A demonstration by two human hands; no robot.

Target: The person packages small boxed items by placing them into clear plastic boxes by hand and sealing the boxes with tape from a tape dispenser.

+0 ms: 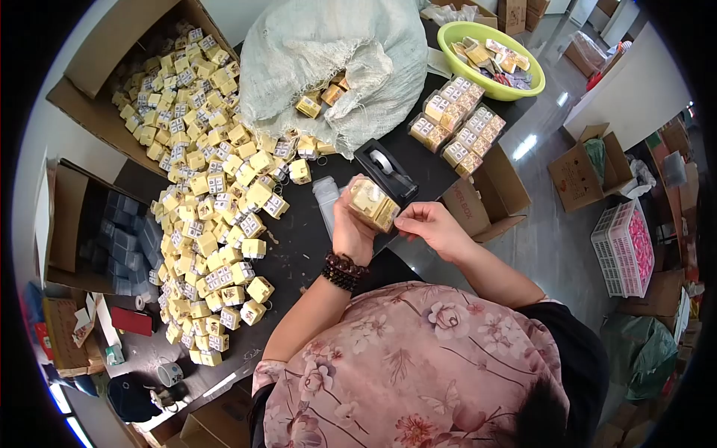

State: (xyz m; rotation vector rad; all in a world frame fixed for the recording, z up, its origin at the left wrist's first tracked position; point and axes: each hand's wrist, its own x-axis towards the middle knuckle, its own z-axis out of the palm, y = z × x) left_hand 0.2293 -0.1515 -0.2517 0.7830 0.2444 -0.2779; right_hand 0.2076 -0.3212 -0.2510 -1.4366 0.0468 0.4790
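Note:
My left hand (354, 233) is wrapped around a small clear pack of yellow printed cubes (371, 201), held tilted above the black table. Close by the pack's right end is my right hand (437, 229), its thumb and forefinger pinched together; whatever lies between those fingertips is too small to make out. Just behind the pack stands a black tape dispenser (387, 172) with a roll in it. Flat clear plastic sleeves (327, 196) lie to the left of my left hand. A large heap of loose yellow cubes (216, 246) spreads over the table's left side.
A woven white sack (332, 56) with cubes in its mouth sits at the back. Stacked filled packs (473, 138) stand at the right edge, near a yellow-green basin (489, 56). Cardboard boxes (485, 198) are below. A mug (169, 372) stands front left.

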